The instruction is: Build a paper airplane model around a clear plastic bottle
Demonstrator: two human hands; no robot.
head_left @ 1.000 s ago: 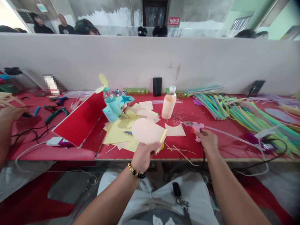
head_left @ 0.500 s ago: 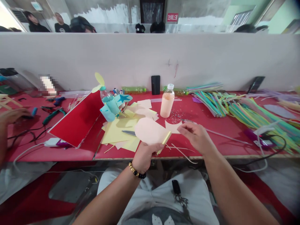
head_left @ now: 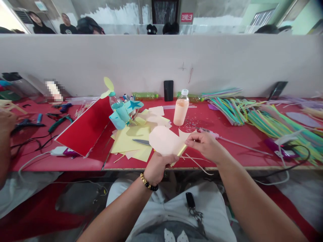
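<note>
My left hand (head_left: 158, 165) is closed on the lower edge of a rounded pale pink paper cut-out (head_left: 164, 139), holding it up over the red table (head_left: 227, 148). A thin yellow strip (head_left: 182, 150) runs along the cut-out's right edge. My right hand (head_left: 205, 144) pinches the upper end of that strip with thumb and fingertips. Just behind my right hand the pink glue gun (head_left: 211, 133) lies on the table, with its clear glue stick pointing right.
Yellow and pink paper sheets (head_left: 128, 143) with scissors (head_left: 140, 142) lie left of my hands. A blue decorated bottle (head_left: 118, 109), a pink-wrapped bottle (head_left: 181, 109), a red board (head_left: 85, 127) and piles of coloured straws (head_left: 264, 117) stand around. Another person's hand (head_left: 6, 122) is at far left.
My right hand let go of the glue gun, left it on the table, moved left and pinched the yellow strip on the pink cut-out. The left hand kept its hold.
</note>
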